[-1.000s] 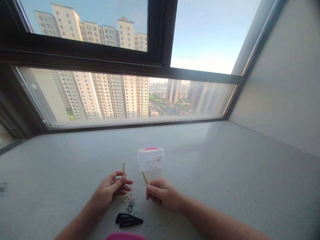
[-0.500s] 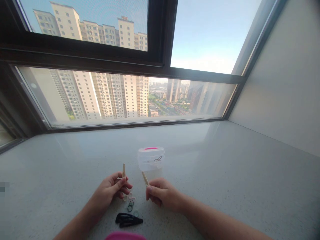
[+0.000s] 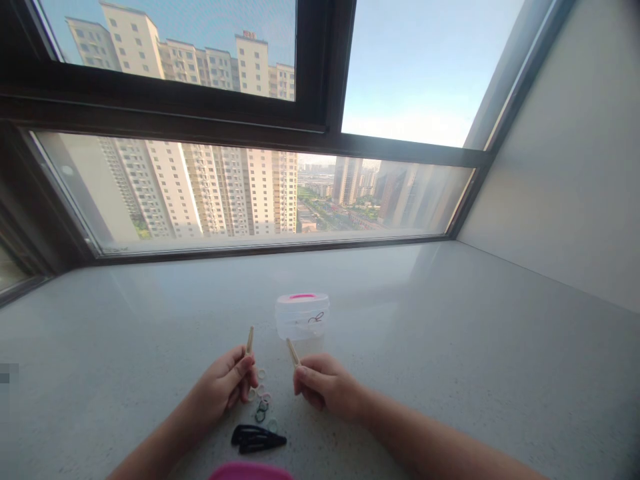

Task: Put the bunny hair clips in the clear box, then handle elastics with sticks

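My left hand (image 3: 229,381) pinches a slim beige hair clip (image 3: 250,339) between thumb and fingers, its narrow end pointing up. A second beige hair clip (image 3: 293,351) is held in my right hand (image 3: 320,387), tilted up and to the left. The two clips are apart. Between and below my hands lie several small hair ties: pale rings (image 3: 262,395) beside the left fingertips and dark green ones (image 3: 261,411) nearer to me. Closer still, black snap hair clips (image 3: 257,439) rest overlapping on the surface.
Beyond my hands stands a clear plastic box (image 3: 303,320) with a pink handle and a dark looped mark on its front. A pink object (image 3: 251,472) is cut off by the bottom edge. The pale speckled sill (image 3: 425,320) meets a window and a right-hand wall.
The fingers of my left hand have curled in, uncovering more pale hair ties. Both beige clips have tilted slightly and shifted a little; each stays in its hand.
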The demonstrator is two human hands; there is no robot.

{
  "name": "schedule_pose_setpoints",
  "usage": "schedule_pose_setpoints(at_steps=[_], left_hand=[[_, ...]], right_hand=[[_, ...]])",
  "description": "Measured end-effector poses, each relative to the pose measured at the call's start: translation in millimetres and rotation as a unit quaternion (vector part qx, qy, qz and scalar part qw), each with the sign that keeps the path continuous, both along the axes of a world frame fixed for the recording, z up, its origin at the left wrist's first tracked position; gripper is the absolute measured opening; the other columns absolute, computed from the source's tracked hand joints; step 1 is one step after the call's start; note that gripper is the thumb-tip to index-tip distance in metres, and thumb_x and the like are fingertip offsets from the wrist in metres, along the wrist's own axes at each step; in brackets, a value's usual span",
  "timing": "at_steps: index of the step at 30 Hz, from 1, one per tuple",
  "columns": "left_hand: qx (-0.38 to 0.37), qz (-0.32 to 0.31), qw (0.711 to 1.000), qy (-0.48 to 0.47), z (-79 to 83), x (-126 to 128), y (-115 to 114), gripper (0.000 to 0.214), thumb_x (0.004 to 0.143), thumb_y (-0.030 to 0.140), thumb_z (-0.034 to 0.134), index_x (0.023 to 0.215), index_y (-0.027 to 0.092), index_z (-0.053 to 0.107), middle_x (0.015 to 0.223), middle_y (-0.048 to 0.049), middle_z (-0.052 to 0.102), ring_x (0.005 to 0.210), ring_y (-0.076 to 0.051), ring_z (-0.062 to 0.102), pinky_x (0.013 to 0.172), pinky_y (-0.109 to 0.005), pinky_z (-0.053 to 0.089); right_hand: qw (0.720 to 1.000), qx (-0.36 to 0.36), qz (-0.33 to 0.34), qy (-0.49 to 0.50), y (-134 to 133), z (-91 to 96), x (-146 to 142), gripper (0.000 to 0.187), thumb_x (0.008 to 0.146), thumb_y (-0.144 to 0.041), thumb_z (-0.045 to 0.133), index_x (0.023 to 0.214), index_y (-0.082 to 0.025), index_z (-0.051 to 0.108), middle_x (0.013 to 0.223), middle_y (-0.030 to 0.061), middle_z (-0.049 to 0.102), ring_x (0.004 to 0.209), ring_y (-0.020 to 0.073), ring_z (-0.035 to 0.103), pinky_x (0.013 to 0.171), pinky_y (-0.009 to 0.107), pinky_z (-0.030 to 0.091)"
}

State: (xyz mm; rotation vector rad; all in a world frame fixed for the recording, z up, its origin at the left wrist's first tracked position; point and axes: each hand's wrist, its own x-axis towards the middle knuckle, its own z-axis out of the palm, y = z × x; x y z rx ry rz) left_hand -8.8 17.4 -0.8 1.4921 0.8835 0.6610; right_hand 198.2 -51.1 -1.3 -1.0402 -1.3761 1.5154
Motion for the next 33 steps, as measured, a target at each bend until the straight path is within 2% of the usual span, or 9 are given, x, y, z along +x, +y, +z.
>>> schedule_pose_setpoints(at_steps=[4,9,18,24,29,33], left_hand=[[0.006,0.01,1.0,0.003,0.3,0.4,-0.1,0.038,0.079,0.048,0.045,0.066,0.014,0.053,0.048,0.0014,0.055,0.033,-0.004,0.034,0.033,-0.016,0.023],[0.002,0.021,1.0,-0.001,8.3,2.9,-3.0,0.039,0.076,0.051,0.047,0.062,0.015,0.053,0.047,0.0016,0.056,0.033,-0.005,0.036,0.033,-0.016,0.024],[-0.024,0.034,0.999,-0.012,18.0,5.6,-7.4,0.035,0.075,0.046,0.048,0.055,0.016,0.05,0.04,0.003,0.053,0.03,-0.006,0.034,0.031,-0.016,0.021],[-0.05,0.042,0.998,-0.011,15.2,3.4,-7.2,0.032,0.075,0.043,0.048,0.055,0.017,0.047,0.04,0.0047,0.052,0.029,-0.006,0.035,0.031,-0.017,0.019],[-0.044,0.048,0.998,0.006,12.1,0.7,-6.6,0.036,0.077,0.043,0.045,0.05,0.019,0.042,0.032,0.0056,0.047,0.026,-0.006,0.029,0.031,-0.018,0.018],[-0.041,0.037,0.998,0.0,10.6,-1.1,-6.5,0.038,0.078,0.044,0.043,0.051,0.019,0.044,0.031,0.0041,0.049,0.026,-0.007,0.03,0.032,-0.019,0.018]], right_hand=[[1.0,0.002,0.002,-0.004,-0.2,2.5,-0.2,0.038,0.077,-0.047,0.049,0.062,-0.012,0.054,0.044,-0.0053,0.04,0.036,0.0045,0.032,0.036,0.018,0.02],[1.0,-0.001,0.002,-0.011,0.5,1.1,0.1,0.035,0.076,-0.043,0.05,0.063,-0.012,0.055,0.045,-0.0052,0.041,0.036,0.0044,0.033,0.036,0.018,0.021],[1.0,0.005,0.007,-0.017,0.4,0.7,1.0,0.032,0.076,-0.04,0.051,0.063,-0.011,0.056,0.045,-0.005,0.042,0.037,0.0043,0.034,0.037,0.018,0.021],[1.0,0.006,0.004,-0.013,0.2,-0.2,0.9,0.029,0.076,-0.036,0.051,0.062,-0.011,0.057,0.044,-0.0051,0.042,0.036,0.0041,0.034,0.037,0.018,0.022],[1.0,0.006,0.007,-0.014,-0.2,0.1,0.9,0.028,0.077,-0.034,0.05,0.061,-0.011,0.056,0.043,-0.0053,0.041,0.036,0.0042,0.033,0.037,0.018,0.022],[1.0,0.002,0.002,-0.018,0.0,0.1,0.8,0.029,0.077,-0.035,0.051,0.062,-0.011,0.057,0.044,-0.005,0.042,0.036,0.0042,0.034,0.037,0.018,0.022]])
